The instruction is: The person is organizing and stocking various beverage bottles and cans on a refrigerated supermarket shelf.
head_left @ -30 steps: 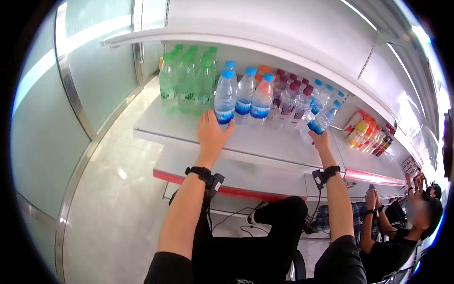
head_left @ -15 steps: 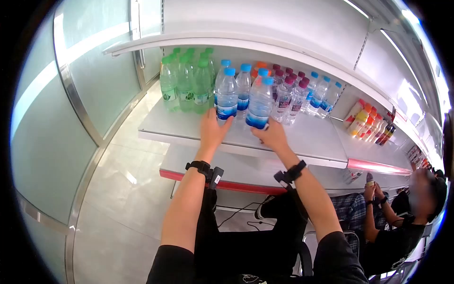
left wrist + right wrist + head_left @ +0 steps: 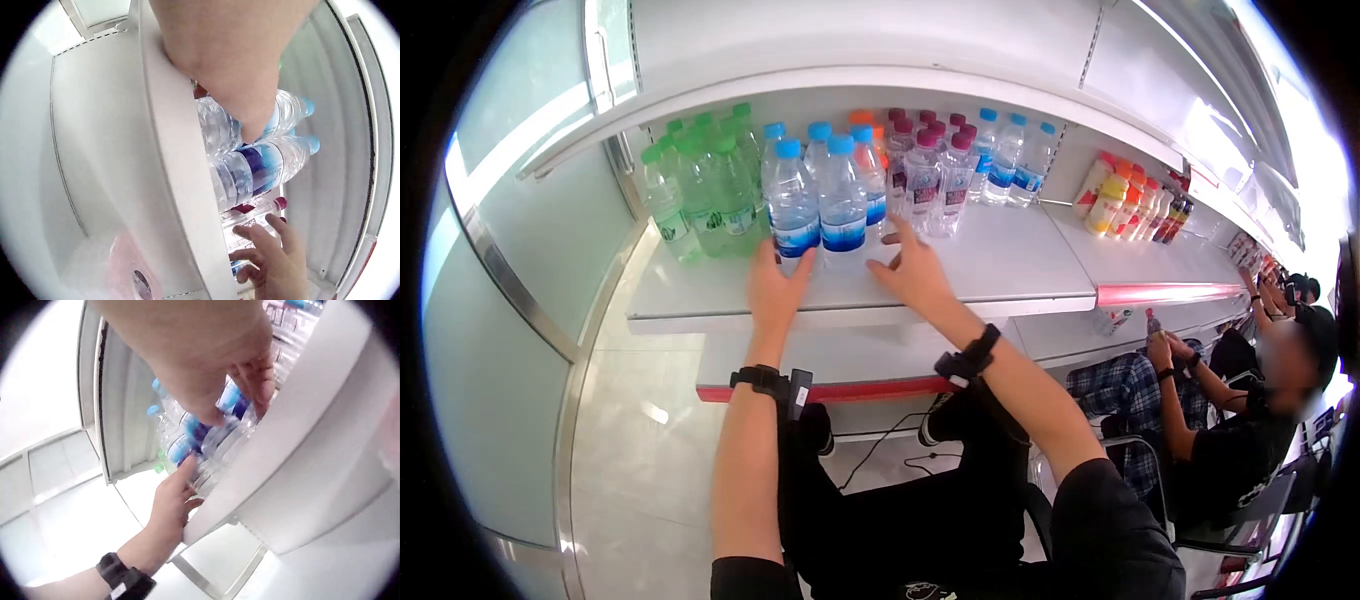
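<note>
My left hand (image 3: 778, 290) holds the lower part of a blue-capped water bottle (image 3: 793, 205) at the front of the shelf, its thumb against the blue label. Right beside it stands a second blue-capped water bottle (image 3: 843, 200), upright. To the right of that one, my right hand (image 3: 918, 270) hovers over the shelf board, fingers spread and holding nothing. In the left wrist view the same right hand (image 3: 281, 265) appears apart from the nearest blue-labelled bottle (image 3: 262, 172). More blue-capped bottles (image 3: 868, 175) stand behind the front pair.
Green bottles (image 3: 710, 200) crowd the shelf's left end. Maroon-capped bottles (image 3: 922, 185) and another blue-capped group (image 3: 1003, 165) stand rightward. An upper shelf (image 3: 840, 82) overhangs them. Juice bottles (image 3: 1112, 200) occupy the adjoining shelf (image 3: 1080, 250). Another person (image 3: 1230, 420) sits at right.
My right hand carried a water bottle leftward from the right-hand group, stood it beside the left hand's bottle and let go. My left hand stayed at its bottle. The head view turned rightward.
</note>
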The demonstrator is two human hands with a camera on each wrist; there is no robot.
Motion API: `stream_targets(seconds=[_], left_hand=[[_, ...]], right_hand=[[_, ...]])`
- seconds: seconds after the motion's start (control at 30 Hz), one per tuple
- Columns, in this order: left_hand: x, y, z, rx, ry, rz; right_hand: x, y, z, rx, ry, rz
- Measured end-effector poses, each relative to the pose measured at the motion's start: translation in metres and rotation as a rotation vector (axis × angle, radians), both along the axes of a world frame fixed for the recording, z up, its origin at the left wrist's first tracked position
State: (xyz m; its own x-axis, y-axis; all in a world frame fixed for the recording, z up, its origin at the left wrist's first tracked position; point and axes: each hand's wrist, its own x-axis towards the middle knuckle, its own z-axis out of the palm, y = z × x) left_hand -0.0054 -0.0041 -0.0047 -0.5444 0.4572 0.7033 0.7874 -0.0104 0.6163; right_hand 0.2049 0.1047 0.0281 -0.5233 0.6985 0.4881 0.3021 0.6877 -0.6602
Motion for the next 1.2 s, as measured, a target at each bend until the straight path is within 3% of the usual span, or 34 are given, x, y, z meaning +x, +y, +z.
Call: stream_targets(seconds=[0.17, 0.33, 0.37, 0.43, 0.53, 0.73, 0.83, 1.2], left_hand=[[-0.001, -0.001, 0.001, 0.031, 0.040, -0.002], [0.002, 0.002, 0.000, 0.108, 0.057, -0.008], [0.003, 0.001, 0.001, 0.137, 0.070, -0.014], [0.004, 0.002, -0.001, 0.132, 0.062, -0.004], [0.004, -0.001, 0.002, 0.102, 0.057, 0.003], [0.001, -0.002, 0.001, 0.088, 0.068, -0.008], [0.000, -0.001, 0.000, 0.125, 0.063, -0.014], [0.001, -0.001, 0.000, 0.208, 0.076, -0.020]], right_hand=[[0.065, 0.095, -0.011, 0.127, 0.098, -0.234], [0.108, 0.211, 0.009, 0.307, -0.022, -0.590], [0.112, 0.234, 0.015, 0.306, -0.024, -0.594], [0.114, 0.279, 0.022, 0.551, 0.036, -0.606], [0.101, 0.303, 0.051, 0.470, 0.015, -0.642], [0.078, 0.298, 0.072, 0.398, -0.134, -0.716], [0.091, 0.287, 0.068, 0.512, -0.094, -0.657], [0.124, 0.122, 0.054, 0.629, 0.009, -0.508]])
